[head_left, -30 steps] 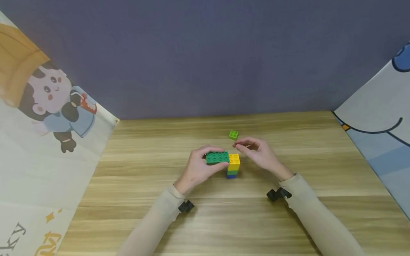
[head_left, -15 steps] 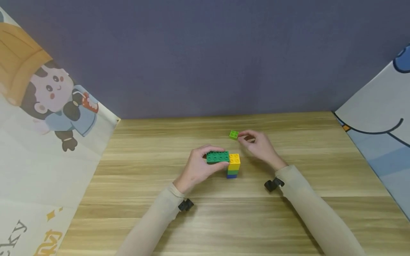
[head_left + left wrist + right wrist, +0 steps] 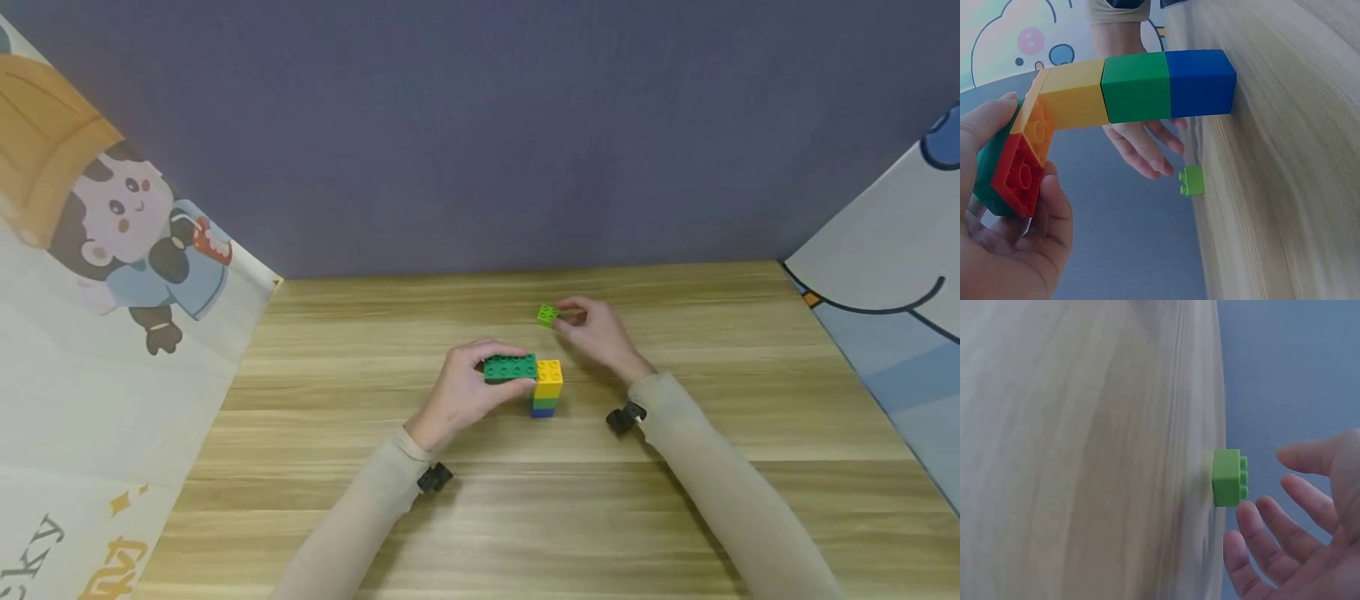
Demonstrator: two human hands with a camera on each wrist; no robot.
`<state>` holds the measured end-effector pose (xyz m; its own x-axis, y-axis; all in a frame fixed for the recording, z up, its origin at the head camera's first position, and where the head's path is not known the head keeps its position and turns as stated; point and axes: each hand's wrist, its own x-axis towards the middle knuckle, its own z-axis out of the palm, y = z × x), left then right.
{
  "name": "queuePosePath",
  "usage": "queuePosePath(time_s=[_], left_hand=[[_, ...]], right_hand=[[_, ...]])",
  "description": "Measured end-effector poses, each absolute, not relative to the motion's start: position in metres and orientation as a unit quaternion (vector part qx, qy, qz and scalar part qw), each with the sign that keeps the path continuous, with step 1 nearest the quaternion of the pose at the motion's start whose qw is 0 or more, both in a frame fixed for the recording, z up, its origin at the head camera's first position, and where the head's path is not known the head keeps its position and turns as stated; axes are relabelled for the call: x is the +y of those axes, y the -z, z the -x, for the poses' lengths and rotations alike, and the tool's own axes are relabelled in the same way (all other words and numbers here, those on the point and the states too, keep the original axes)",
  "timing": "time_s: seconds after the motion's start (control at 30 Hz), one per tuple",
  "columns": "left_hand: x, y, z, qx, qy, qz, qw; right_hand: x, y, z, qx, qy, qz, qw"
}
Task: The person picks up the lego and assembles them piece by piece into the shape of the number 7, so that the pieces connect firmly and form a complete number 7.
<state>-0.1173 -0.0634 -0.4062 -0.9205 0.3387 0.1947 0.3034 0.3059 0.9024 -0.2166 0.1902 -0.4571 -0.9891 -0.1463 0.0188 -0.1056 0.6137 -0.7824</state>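
Note:
My left hand point(image 3: 456, 390) grips a long dark green building brick point(image 3: 510, 368) between thumb and fingers, at the top of a small brick structure. Seen from the left wrist, a red brick point(image 3: 1015, 178) sits under it, beside a yellow-orange part. Below come a yellow brick point(image 3: 1075, 94), a green brick point(image 3: 1137, 89) and a blue brick point(image 3: 1202, 83) at the table surface. Farther back lies a small light green brick point(image 3: 547, 315), studs up. Just right of it is my right hand point(image 3: 600, 335); the right wrist view shows its thumb and fingers spread near the studs.
A wooden table point(image 3: 360, 333) bears the bricks and ends at a dark blue-grey back panel point(image 3: 480, 142). Panels with cartoon prints stand on both sides, a figure point(image 3: 135, 208) on the left one.
My right hand has moved away from the stack, forward and a little left, up to the light green brick. My left hand and the structure stay in place.

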Motion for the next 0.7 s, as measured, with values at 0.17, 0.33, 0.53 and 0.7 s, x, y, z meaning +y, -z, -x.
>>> queuePosePath(time_s=[0.17, 0.33, 0.53, 0.7], left_hand=[[-0.064, 0.406, 0.117, 0.809, -0.552, -0.201, 0.016], [-0.064, 0.405, 0.118, 0.806, -0.556, -0.202, 0.016], [-0.064, 0.405, 0.118, 0.807, -0.553, -0.205, 0.012], [-0.065, 0.405, 0.117, 0.809, -0.551, -0.207, 0.011]], right_hand=[[0.186, 0.460, 0.220, 0.899, 0.431, 0.073, 0.028], [0.183, 0.462, 0.223, 0.897, 0.435, 0.074, 0.031], [0.181, 0.464, 0.227, 0.891, 0.446, 0.076, 0.031], [0.179, 0.467, 0.230, 0.889, 0.449, 0.087, 0.034]])
